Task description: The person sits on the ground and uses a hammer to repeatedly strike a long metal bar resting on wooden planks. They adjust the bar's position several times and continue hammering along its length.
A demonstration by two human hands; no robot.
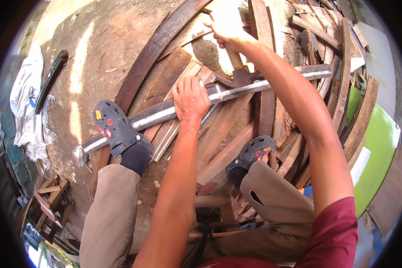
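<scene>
My right hand (228, 35) grips the wooden handle of a claw hammer (241, 77), its fingers partly washed out by sunlight. The hammer's dark head rests against a long wooden beam (156, 115), with the curved claw side toward the left. This beam has a pale stripe along one face and lies slantwise across other boards. My left hand (191, 99) curls over the beam left of the hammer, fingers bent around its far edge. Beside that hand, further left, my dark clog (114, 127) presses down on the beam.
Several loose planks (225, 123) lie under the beam. A long curved dark timber (147, 58) runs behind it. At right is a pile of boards (344, 85) by a green panel (382, 147). White cloth (27, 102) and a small wooden frame (53, 196) are at left.
</scene>
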